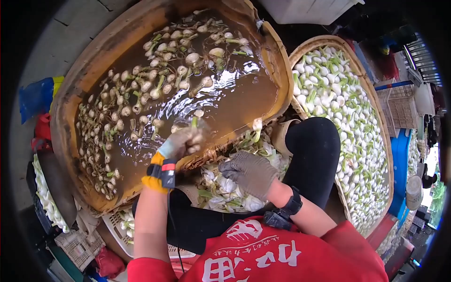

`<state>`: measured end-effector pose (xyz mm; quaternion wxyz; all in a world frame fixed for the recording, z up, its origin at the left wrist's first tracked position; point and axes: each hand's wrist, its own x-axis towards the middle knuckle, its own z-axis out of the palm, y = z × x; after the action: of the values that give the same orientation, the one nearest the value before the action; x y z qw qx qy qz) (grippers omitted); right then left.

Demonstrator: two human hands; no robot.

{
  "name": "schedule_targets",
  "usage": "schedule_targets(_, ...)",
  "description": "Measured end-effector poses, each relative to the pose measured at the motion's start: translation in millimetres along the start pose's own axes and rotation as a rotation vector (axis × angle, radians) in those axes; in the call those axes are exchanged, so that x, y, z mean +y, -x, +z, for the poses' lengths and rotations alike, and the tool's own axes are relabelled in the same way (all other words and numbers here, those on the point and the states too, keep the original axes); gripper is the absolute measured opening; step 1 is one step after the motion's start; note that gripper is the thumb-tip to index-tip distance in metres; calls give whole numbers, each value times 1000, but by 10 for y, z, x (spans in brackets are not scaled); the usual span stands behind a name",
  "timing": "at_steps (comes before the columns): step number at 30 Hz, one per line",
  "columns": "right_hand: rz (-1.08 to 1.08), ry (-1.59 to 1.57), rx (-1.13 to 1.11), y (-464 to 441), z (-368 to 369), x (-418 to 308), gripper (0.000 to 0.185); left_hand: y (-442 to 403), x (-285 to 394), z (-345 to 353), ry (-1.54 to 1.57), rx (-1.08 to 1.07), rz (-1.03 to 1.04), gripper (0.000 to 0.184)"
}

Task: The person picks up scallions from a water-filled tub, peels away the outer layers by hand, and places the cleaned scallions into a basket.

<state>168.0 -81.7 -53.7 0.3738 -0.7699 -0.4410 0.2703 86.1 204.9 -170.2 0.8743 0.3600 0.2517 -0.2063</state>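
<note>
In the head view, the left hand [184,142], gloved, is being held curled and blurred beside a green-stalked bulb [199,113] in the tub [278,61]; its grip cannot be told. The right hand [249,174], gloved, is being held loosely bent over peelings [223,190], its hold being hidden.

Grey floor [77,21] crossed by dark seams, upper left. Far right edge lit by bright daylight [432,174]. Slatted panel [421,52] seen upper right; beige crates [398,108] placed below. Blue-and-yellow sheeting [36,99] seen at left.
</note>
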Motion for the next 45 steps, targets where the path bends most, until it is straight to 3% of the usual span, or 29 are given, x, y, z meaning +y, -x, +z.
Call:
schedule_targets(1,15,9,-73,-10,-59,-34,22,163,141,525,-52,231,69,44)
schedule_targets(2,-322,220,104,49,-97,-1,21,463,200,1153,271,163,208,58)
schedule_targets(3,-328,222,110,38,-114,-19,21,541,133,1275,371,97,262,67)
schedule_targets(5,-364,85,418,-28,-122,-163,21,730,3,1549,447,89,332,71)
schedule_targets(6,-174,-68,447,-19,-164,-321,21,803,-72,1685,442,87,338,71)
schedule_targets(11,-258,62,396,119,-311,-541,20,979,-495,2022,656,186,504,61)
schedule_targets(16,-176,88,321,247,-296,-602,12,1108,-660,2241,526,107,533,42)
schedule_targets(17,-126,131,258,273,-305,-614,12,1159,-686,2293,520,101,536,42)
schedule_targets(19,-129,83,236,344,-291,-639,13,1286,-693,2437,207,206,616,44)
schedule_targets(21,-138,32,207,397,-289,-668,15,1367,-647,2522,99,257,575,49)
schedule_targets(23,-123,-146,-14,448,-317,-693,16,1376,-643,2543,138,244,509,50)
schedule_targets(24,-162,-71,0,470,-313,-716,14,1428,-580,2543,-83,299,441,52)
schedule_targets(25,-166,-68,0,467,-339,-734,14,1489,-560,2534,-84,299,446,52)
schedule_targets(27,-175,-60,440,392,-460,-742,16,1590,-546,2535,-252,193,332,56)
schedule_targets(29,-115,59,885,191,-614,-642,11,1619,-591,2635,-180,197,393,58)
schedule_targets(31,110,57,852,130,-811,-474,10,1629,-666,2621,-107,182,483,56)
schedule_targets(32,102,54,853,131,-772,-419,10,1651,-673,2616,-110,185,490,56)
schedule_targets(34,52,-104,639,202,-642,-321,14,1666,-699,2610,-153,231,518,51)
schedule_targets(35,0,-349,566,279,-552,-422,19,1653,-731,2592,-149,228,516,51)
schedule_targets(38,17,-389,371,428,-366,-521,23,1601,-792,2578,-224,224,584,52)
schedule_targets(40,139,-754,132,481,-322,-632,31,1576,-763,2639,-218,291,550,51)
schedule_targets(41,139,-759,133,491,-320,-706,31,1573,-770,2604,-221,293,548,51)
schedule_targets(43,-5,-254,249,505,-333,-827,29,1494,-820,2428,-355,331,502,44)
schedule_targets(44,-128,-246,296,515,-285,-796,28,1343,-798,2338,-868,373,874,36)
schedule_targets(45,-125,-247,294,536,-279,-799,28,1329,-823,2290,-866,373,871,36)
